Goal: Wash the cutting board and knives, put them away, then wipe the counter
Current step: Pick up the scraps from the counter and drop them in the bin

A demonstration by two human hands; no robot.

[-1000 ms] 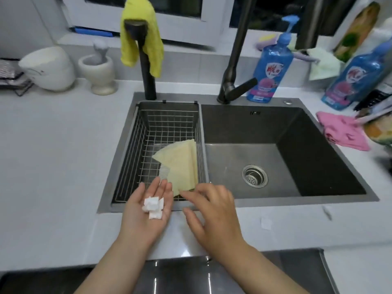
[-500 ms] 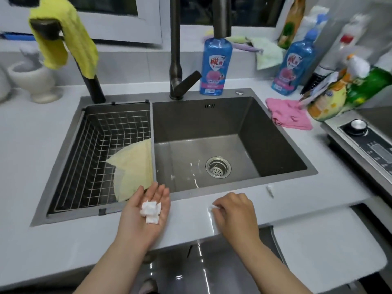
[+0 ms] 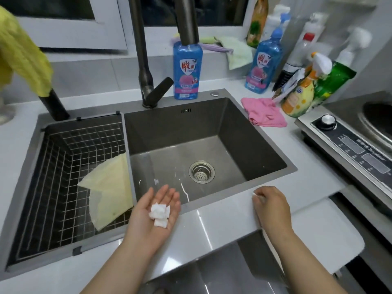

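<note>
My left hand (image 3: 156, 215) lies palm up over the front rim of the sink, fingers straight, carrying several small white scraps (image 3: 159, 213) on the palm. My right hand (image 3: 270, 205) is on the white counter (image 3: 222, 221) in front of the sink, fingers curled, pinching a small white scrap (image 3: 254, 195) at its fingertips. A pale yellow cloth (image 3: 108, 190) lies in the wire basket (image 3: 63, 166) in the left part of the sink. No cutting board or knife is in view.
The grey sink basin (image 3: 191, 145) with its drain (image 3: 201, 171) lies ahead, a dark faucet (image 3: 148, 81) behind it. Blue soap bottles (image 3: 186, 71) and spray bottles stand at the back. A pink cloth (image 3: 265, 112) lies right of the sink, a cooktop (image 3: 350, 141) beyond.
The view has swung right. My right hand moved right along the counter's front strip and closed its fingers on a white scrap. My left hand kept its scraps, palm up.
</note>
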